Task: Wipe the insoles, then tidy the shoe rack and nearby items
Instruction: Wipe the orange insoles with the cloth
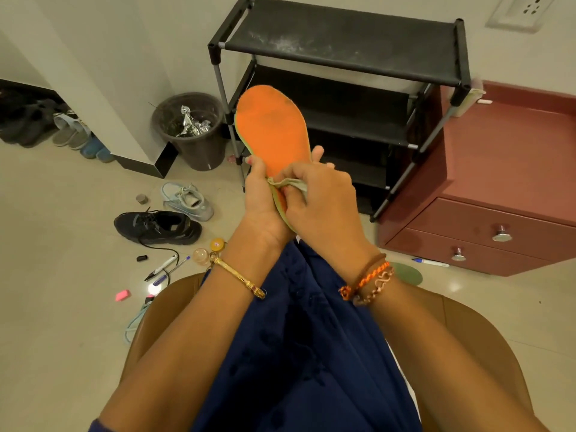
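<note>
An orange insole (274, 129) with a green edge stands upright in front of me, toe end up. My left hand (261, 198) grips its heel end from the left. My right hand (321, 198) pinches a small pale cloth (288, 184) against the lower part of the insole. Behind it stands the black shoe rack (343, 48), its fabric shelves bare and the top one dusty. A black sneaker (157, 227) and a light blue sneaker (187, 201) lie on the floor to the left.
A dark bin (193, 132) with foil scraps stands left of the rack. A maroon drawer cabinet (498, 188) is on the right. Pens (165, 266), a pink eraser (122, 295), small jars (217, 244) and a lace (135, 322) lie scattered. More shoes (71, 132) sit far left.
</note>
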